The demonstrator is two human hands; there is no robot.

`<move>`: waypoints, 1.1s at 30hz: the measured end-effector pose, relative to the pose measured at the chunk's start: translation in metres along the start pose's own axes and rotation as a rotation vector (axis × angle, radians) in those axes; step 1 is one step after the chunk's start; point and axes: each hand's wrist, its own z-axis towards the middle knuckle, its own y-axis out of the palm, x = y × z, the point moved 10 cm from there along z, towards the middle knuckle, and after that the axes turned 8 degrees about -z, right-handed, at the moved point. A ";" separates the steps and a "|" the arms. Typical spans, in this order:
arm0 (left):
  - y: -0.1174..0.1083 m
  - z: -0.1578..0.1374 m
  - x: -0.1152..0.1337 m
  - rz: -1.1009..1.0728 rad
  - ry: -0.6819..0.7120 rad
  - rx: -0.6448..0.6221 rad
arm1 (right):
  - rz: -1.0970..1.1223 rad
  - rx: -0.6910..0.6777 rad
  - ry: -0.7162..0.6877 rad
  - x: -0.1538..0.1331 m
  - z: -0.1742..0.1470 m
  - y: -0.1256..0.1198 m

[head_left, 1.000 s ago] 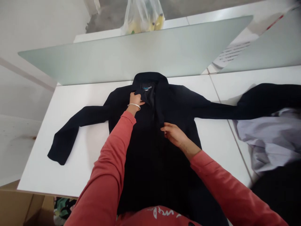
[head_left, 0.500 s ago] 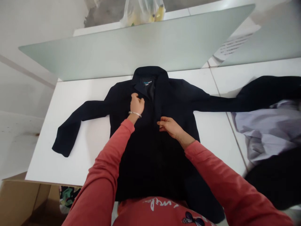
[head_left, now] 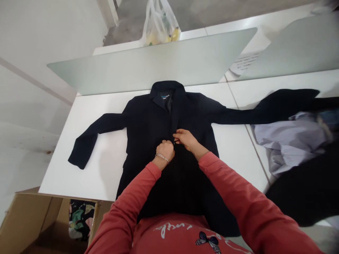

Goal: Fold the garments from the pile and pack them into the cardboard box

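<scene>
A dark navy jacket (head_left: 148,120) lies spread face up on the white table, its collar away from me and a label inside the neck. My left hand (head_left: 166,150), with a bracelet at the wrist, is closed over the jacket's front at mid-chest; its fingertips are hidden. Just to the right and a little higher, my right hand (head_left: 186,138) pinches the edge of the front opening between thumb and fingers. A tiny bright spot shows between the two hands, too small to name. One sleeve bends toward me at left, the other stretches out right.
A frosted glass divider (head_left: 148,67) stands along the back of the white table (head_left: 87,180). Behind it is a plastic bag (head_left: 160,26) with yellow fruit. Striped and dark clothes (head_left: 291,141) are heaped at right. A cardboard box (head_left: 31,215) with floral fabric sits lower left.
My left hand has come down from near the lapel to beside my right hand and closed at the front opening. My right hand keeps its pinch there. The view has shifted slightly.
</scene>
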 end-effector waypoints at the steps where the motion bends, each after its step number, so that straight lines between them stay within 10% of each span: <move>1: -0.002 0.000 -0.002 -0.005 -0.009 0.013 | -0.006 0.008 -0.003 0.000 -0.001 0.000; 11: -0.034 -0.019 -0.057 -1.036 -0.081 0.093 | -0.022 0.035 -0.038 -0.005 -0.001 0.008; 33: 0.012 0.000 -0.044 -0.931 -0.147 -0.042 | -0.701 0.041 -0.366 -0.026 -0.029 0.031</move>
